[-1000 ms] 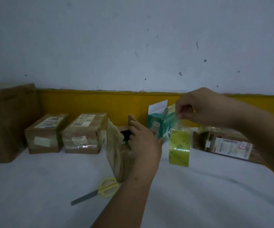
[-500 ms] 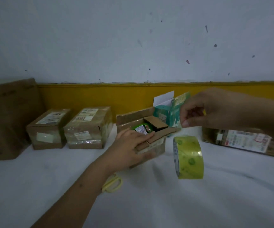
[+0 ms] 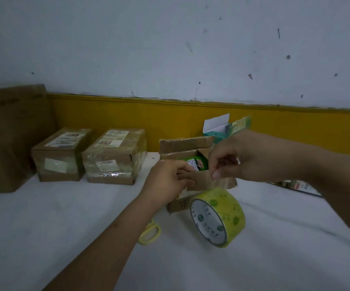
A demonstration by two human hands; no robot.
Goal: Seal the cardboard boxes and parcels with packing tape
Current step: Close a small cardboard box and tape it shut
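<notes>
Running along speckled wall [image 3: 149, 49] foot: yellow band [image 3: 107, 120]; white cloth [image 3: 43, 227] below.

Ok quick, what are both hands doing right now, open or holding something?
Left hand: closed, gripping the front flap of the open box.
Right hand: closed, pinching the loose end of the tape.

This is a makeshift parcel-packing corner in a plain room. A scuffed pale plaster wall [image 3: 149, 49] with a yellow painted band [image 3: 107, 118] along its foot backs a white cloth-covered surface [image 3: 43, 217]. On it stand a taped, label-bearing brown cardboard parcel [image 3: 61, 154], its twin parcel [image 3: 114, 156], a large brown carton [image 3: 10, 135] and an open brown cardboard box [image 3: 182, 148]. A yellow-green roll of packing tape [image 3: 222, 213] and yellow-handled scissors [image 3: 151, 234] are close by.
</notes>
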